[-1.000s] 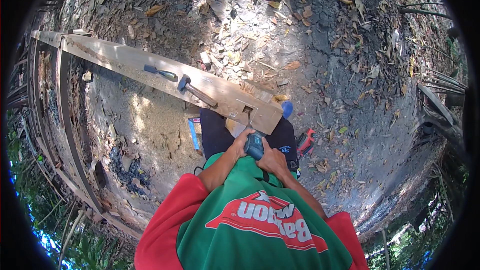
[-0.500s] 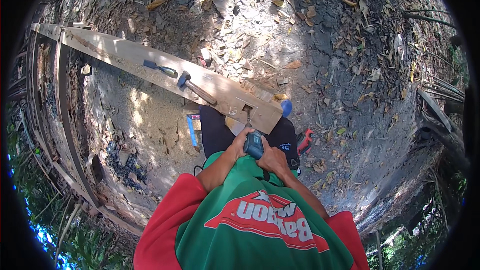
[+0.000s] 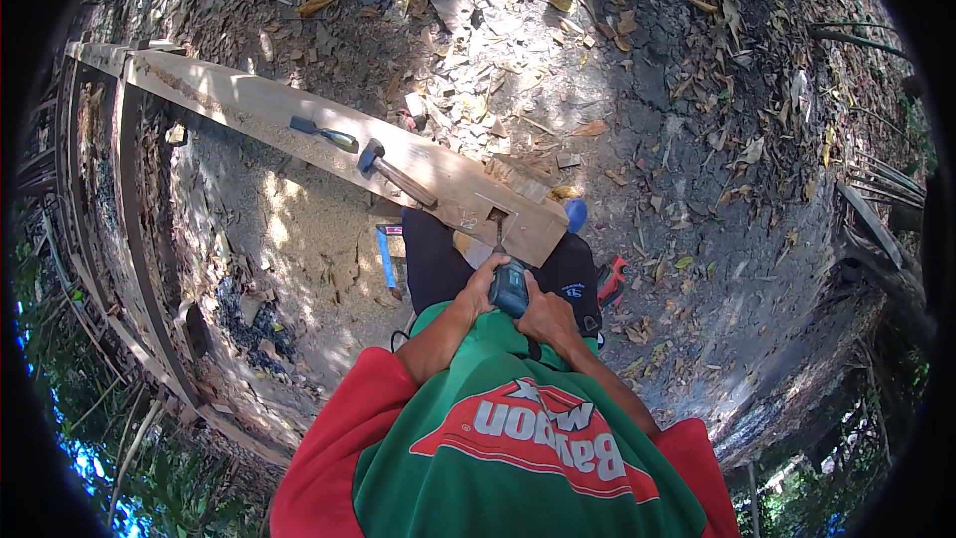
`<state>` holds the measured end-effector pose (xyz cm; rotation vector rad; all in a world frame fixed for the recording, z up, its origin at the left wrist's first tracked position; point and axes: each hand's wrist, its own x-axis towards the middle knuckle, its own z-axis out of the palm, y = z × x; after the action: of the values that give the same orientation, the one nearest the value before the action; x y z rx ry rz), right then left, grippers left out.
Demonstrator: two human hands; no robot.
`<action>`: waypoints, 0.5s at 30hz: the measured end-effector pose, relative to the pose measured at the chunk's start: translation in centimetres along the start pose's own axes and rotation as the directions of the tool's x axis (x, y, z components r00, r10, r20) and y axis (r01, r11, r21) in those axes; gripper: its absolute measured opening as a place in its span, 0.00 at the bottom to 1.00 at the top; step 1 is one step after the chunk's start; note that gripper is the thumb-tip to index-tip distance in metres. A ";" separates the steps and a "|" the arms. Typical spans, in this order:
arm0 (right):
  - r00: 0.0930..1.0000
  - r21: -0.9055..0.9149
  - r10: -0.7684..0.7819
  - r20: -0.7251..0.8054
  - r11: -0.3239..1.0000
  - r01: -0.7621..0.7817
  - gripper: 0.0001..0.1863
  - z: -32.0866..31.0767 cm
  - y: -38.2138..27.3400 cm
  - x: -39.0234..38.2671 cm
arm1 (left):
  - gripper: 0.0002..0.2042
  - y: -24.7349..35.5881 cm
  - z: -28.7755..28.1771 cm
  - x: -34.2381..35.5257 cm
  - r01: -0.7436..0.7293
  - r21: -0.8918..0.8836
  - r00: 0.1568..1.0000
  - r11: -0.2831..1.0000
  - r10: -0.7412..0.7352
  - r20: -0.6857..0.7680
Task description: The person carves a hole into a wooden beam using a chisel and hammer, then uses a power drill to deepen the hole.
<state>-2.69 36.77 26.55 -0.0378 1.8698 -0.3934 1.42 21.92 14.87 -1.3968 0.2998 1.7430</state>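
My left hand [image 3: 480, 284] and my right hand [image 3: 548, 319] grip a dark teal power drill [image 3: 508, 289] from either side. Its bit [image 3: 499, 239] reaches into the end of a long pale wooden beam [image 3: 458, 184] lying over my lap, just below a square cut hole [image 3: 498, 214] with pencil lines around it; the bit's tip is too small to make out. Further along the beam lie a hammer [image 3: 398, 175] with a wooden handle and a chisel [image 3: 324, 134] with a yellow and dark handle.
A blue-bladed square [image 3: 387, 259] lies left of my legs, a red tool [image 3: 612, 281] right of them, and a round blue object [image 3: 576, 215] beyond the beam's end. Long timber rails [image 3: 129, 189] run along the left. Leaf litter and chips cover the ground [image 3: 697, 139]; branches [image 3: 876, 199] lie at right.
The whole view has shifted by a few pixels. Both hands and the drill stay at the same spot on the beam, and the tools lying about have not moved.
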 end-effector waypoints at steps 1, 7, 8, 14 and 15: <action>1.000 0.000 -0.002 -0.002 1.000 0.002 0.50 -0.1 -0.1 0.0 | 0.15 0.0 0.1 0.0 -0.007 -0.005 1.000 1.000 0.007 0.005; 1.000 -0.034 0.004 0.010 0.999 -0.004 0.50 -0.7 -0.3 -0.2 | 0.16 -0.1 0.1 0.2 -0.018 -0.022 1.000 1.000 0.018 0.011; 1.000 -0.040 0.002 0.018 0.999 -0.001 0.50 -0.9 -0.4 -0.2 | 0.17 -0.1 0.0 0.3 -0.030 -0.029 0.999 0.999 0.030 0.027; 0.999 -0.065 -0.004 0.032 0.998 0.006 0.50 -1.0 -0.5 0.5 | 0.17 0.3 0.0 0.5 -0.030 -0.044 0.999 0.999 0.030 0.016; 0.999 -0.063 -0.006 0.034 0.998 0.008 0.51 -0.9 -0.5 0.7 | 0.16 0.4 -0.1 0.6 -0.029 -0.039 0.999 0.999 0.029 0.013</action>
<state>-3.90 36.34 26.32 -0.0934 1.8492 -0.3364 1.20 21.87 14.18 -1.4144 0.2818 1.7899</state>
